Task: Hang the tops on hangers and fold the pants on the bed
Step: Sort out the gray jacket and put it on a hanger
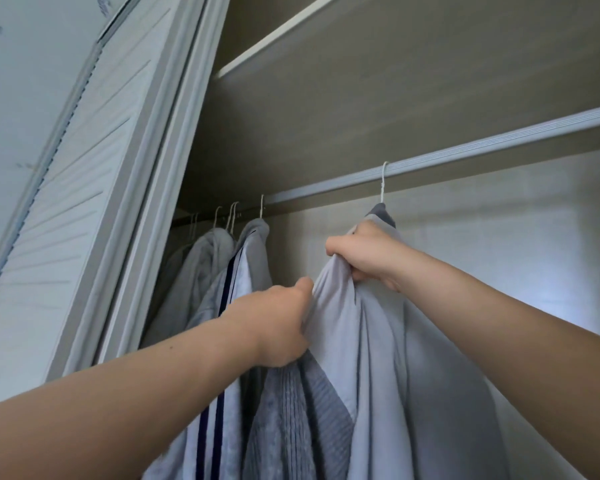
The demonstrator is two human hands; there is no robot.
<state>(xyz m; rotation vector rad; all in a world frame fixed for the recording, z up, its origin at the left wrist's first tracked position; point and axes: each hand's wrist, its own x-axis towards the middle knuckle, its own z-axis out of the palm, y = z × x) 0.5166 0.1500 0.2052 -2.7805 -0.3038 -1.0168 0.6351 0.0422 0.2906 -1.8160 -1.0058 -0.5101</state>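
Observation:
A light grey top [378,341] hangs from a white hanger [383,181] hooked over the wardrobe rail [482,147]. My right hand [364,254] grips the top's fabric near the collar, just under the hook. Lower and to the left, my left hand [278,323] pinches the same top's shoulder edge. A darker ribbed grey part [291,420] shows beneath my left hand. Further left on the rail hang a grey top with dark stripes [236,289] and a grey hooded top [205,265], each on its own hanger.
A white louvred wardrobe door [84,202] stands at the left. A shelf [274,36] runs above the rail. The rail to the right of the held hanger carries nothing. The wardrobe's pale back wall [499,237] lies behind the clothes.

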